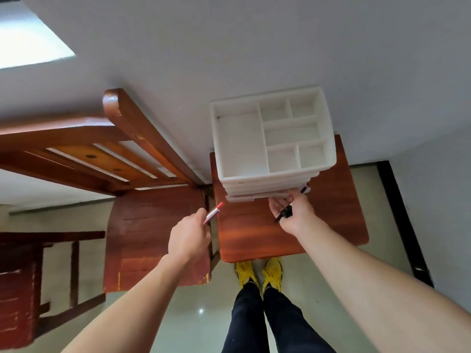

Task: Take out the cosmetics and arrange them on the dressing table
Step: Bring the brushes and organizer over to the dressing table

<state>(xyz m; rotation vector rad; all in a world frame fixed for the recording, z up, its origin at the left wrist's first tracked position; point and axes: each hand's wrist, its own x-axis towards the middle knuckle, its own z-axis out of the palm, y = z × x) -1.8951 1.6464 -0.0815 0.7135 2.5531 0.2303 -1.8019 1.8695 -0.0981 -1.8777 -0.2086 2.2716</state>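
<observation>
A white plastic organiser point(272, 138) with open top compartments and stacked drawers stands at the back of a small red-brown wooden table point(254, 235) against the wall. My left hand point(190, 233) holds a slim silver cosmetic stick with a red tip point(213, 213) left of the table. My right hand point(293, 212) is at the front of the lowest drawer point(254, 198), fingers touching it, and grips a thin black cosmetic pencil point(286, 212).
A wooden chair point(142, 189) stands right beside the table on the left. A darker wooden piece of furniture point(30, 263) is at the far left. My legs and yellow shoes point(257, 273) are below the table's front edge. A black door frame point(400, 212) runs at right.
</observation>
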